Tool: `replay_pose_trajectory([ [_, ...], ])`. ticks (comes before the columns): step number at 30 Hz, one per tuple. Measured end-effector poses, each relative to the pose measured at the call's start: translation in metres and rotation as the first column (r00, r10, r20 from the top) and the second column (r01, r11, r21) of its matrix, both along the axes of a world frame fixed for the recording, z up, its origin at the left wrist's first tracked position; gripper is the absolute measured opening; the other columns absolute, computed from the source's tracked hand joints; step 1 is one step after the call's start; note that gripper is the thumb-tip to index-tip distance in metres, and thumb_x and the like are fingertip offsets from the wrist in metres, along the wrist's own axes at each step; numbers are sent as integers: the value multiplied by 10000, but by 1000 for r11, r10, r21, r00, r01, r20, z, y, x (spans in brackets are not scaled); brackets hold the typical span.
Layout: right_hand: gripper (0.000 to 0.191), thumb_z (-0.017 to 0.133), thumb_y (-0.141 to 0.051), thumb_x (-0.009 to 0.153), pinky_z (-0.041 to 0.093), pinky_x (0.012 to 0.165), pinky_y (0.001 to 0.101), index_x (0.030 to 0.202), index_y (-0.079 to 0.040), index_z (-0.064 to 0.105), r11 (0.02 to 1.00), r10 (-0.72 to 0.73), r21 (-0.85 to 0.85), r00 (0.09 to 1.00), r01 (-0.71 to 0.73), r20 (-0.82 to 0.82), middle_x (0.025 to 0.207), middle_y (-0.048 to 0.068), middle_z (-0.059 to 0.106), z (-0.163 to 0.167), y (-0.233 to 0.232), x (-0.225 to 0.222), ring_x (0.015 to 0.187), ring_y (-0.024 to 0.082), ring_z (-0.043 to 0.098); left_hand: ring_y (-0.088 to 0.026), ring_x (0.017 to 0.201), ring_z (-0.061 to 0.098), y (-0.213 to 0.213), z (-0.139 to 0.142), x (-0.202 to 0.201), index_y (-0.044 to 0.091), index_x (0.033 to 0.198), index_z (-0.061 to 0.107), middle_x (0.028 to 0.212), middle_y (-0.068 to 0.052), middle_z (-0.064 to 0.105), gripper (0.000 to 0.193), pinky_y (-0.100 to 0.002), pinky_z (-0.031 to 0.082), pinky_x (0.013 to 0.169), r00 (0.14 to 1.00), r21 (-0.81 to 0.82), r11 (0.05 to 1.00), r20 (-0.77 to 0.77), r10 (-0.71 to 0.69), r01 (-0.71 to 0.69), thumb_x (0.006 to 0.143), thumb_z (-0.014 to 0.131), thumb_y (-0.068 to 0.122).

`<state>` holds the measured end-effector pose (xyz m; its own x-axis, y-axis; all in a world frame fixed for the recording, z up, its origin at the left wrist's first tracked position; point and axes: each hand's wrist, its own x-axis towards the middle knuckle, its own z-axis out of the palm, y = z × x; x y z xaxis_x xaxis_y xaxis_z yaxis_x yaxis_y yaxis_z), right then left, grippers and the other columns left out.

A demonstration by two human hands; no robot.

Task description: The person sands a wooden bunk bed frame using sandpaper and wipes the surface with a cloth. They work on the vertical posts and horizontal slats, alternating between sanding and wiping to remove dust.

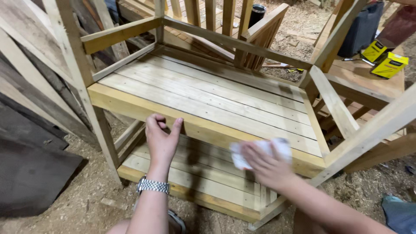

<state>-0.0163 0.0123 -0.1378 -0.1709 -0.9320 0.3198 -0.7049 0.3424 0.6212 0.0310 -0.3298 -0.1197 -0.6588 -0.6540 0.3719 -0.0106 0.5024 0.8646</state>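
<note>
Currently right hand point(266, 167) presses white sandpaper sheet point(260, 151), blurred, on front rail point(203, 128) at 5 o'clock; left hand point(161, 138) braces rail, loosely curled, holding nothing. Rail's left stretch looks unrubbed.

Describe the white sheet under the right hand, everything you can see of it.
The white sheet looks like crumpled paper or thin cloth, blurred so its surface cannot be made out. It lies flat against the front edge of the wooden bench, on the pale yellowish front rail. The right hand presses on it with spread fingers, covering its middle; white edges show at both sides and above. The left hand rests on the same rail, apart from it.
</note>
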Motion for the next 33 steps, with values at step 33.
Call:
replay_pose_trajectory([
  [33,880,490,-3,768,9,1224,507,1560,91,117,726,-615,109,570,679,544,1669,316,39,18,30,37,1535,380,13,-243,951,461,7,17,9,3,1099,454,1057,-117,468,736,-408,466,898,987,-80,997,161,-1,14,740,931,432],
])
